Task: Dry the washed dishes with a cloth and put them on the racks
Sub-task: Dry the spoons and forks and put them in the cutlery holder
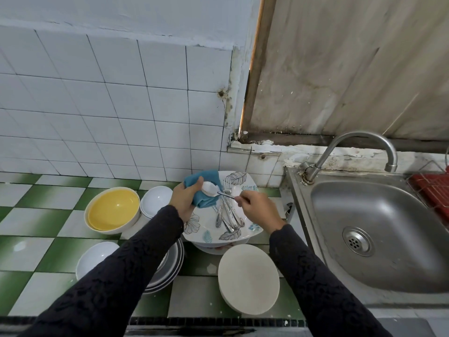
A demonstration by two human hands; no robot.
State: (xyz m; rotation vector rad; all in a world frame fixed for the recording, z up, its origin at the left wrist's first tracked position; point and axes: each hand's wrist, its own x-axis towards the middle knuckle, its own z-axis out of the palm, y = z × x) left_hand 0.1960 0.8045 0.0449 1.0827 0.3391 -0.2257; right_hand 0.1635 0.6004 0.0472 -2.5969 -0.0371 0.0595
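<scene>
spreading across the left and bottom, a counter (36, 215) of green and white checked tiles, meeting a wall (97, 105) of white square tiles at the back. sitting sunk at the right, a steel sink (388, 210), with a round drain (356, 241) lying low in the basin. rising from the sink's back left corner and curving right over the basin, a steel tap (364, 138). standing behind the tap, a stained pale board (352, 69) edged with wood.

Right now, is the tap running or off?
Off. No stream falls from the faucet spout, and the sink basin below shows bare steel with no water pooled round the drain.
</scene>
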